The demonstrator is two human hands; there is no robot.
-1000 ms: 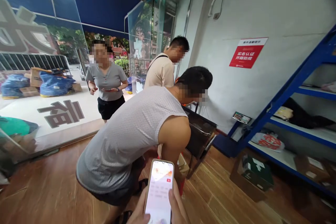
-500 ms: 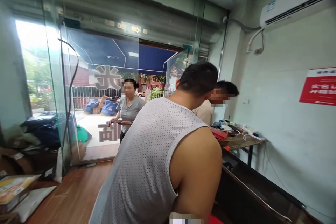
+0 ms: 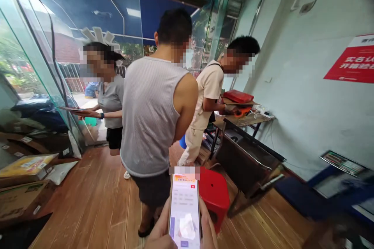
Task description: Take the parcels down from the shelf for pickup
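Observation:
A smartphone [image 3: 184, 206] with a lit, mostly white screen and an orange banner stands upright at the bottom middle of the head view. My left hand [image 3: 162, 225] grips its left edge, the thumb lying near the lower corner. Along the right edge, the fingers of my right hand [image 3: 207, 225] are closed against the phone. The lower parts of both hands are cut off by the frame. Just behind the phone is a red plastic stool [image 3: 214, 190].
A person in a grey sleeveless top [image 3: 154, 116] stands close ahead. Another person in beige [image 3: 210, 89] leans over a desk [image 3: 239, 120], and a third [image 3: 111, 97] holds a flat object by the glass door. Cardboard boxes [image 3: 26, 202] lie left; a dark chair [image 3: 248, 155] stands right.
My view has tilted down, bringing the phone, both hands and the red stool into sight. The person in grey sleeveless stands more upright and farther off. The person by the door appears farther left.

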